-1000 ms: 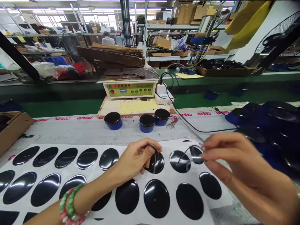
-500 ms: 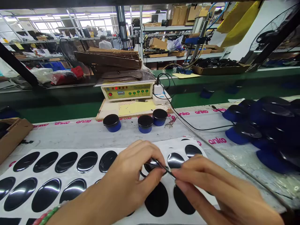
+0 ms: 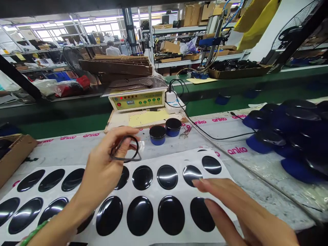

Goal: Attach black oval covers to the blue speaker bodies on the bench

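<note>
My left hand (image 3: 107, 157) is raised over the back edge of the sticker sheet, its fingers curled round a thin black ring (image 3: 137, 147) that hangs in a loop. Something pale and blurred shows just behind the ring; I cannot make it out. My right hand (image 3: 243, 208) hovers above the sheet's right side, thumb and fingers apart, holding nothing. Under both hands lies a white sheet (image 3: 156, 193) with rows of glossy black round stickers (image 3: 139, 215). Two short blue cups with black tops (image 3: 157, 135) (image 3: 173, 127) stand just behind the sheet, right of my left hand.
A control box (image 3: 138, 99) with lit buttons sits at the back. A pile of blue and black cups (image 3: 279, 136) fills the right side. A metal rod (image 3: 246, 167) and a black cable (image 3: 217, 138) cross the bench. At left is a cardboard box (image 3: 22, 153).
My left hand has moved left and up, away from my right hand, carrying the black ring. My right hand has let go, its fingers now apart. One cup is now mostly hidden behind my left hand.
</note>
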`<action>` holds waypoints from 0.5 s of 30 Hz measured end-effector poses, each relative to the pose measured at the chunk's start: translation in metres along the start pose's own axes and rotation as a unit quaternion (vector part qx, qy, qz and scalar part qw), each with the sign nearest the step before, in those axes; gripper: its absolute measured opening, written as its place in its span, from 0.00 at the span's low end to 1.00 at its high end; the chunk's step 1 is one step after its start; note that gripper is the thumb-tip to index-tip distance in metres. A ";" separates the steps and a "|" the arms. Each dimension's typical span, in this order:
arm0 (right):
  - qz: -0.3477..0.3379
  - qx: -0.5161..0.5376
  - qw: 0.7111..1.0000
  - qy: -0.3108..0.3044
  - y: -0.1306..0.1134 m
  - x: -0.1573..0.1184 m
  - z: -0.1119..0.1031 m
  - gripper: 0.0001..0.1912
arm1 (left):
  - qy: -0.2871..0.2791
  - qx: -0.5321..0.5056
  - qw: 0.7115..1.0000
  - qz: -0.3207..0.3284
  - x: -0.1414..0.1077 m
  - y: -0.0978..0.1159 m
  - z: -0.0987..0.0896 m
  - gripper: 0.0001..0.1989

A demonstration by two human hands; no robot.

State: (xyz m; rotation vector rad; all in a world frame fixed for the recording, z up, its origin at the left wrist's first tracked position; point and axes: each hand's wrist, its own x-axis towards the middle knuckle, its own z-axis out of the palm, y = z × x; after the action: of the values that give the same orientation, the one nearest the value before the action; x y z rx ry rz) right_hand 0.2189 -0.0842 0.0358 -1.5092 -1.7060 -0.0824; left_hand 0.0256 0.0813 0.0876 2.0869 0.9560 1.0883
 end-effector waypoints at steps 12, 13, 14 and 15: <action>-0.032 -0.128 0.982 -0.138 0.036 -0.012 0.033 0.17 | -0.386 0.157 0.897 0.152 0.019 -0.034 0.064 0.19; -0.028 -0.127 0.981 -0.141 0.036 -0.012 0.031 0.17 | -0.391 0.162 0.892 0.157 0.022 -0.036 0.067 0.20; -0.023 -0.125 0.981 -0.146 0.036 -0.012 0.030 0.17 | -0.397 0.160 0.889 0.160 0.025 -0.038 0.070 0.20; -0.018 -0.123 0.981 -0.148 0.036 -0.012 0.030 0.17 | -0.403 0.157 0.888 0.160 0.028 -0.039 0.072 0.19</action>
State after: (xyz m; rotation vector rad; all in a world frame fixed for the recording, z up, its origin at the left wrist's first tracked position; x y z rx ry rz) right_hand 0.2330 -0.0673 -0.0072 -1.7410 -2.0196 -0.0940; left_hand 0.0856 0.1138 0.0349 2.6705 0.3841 0.1053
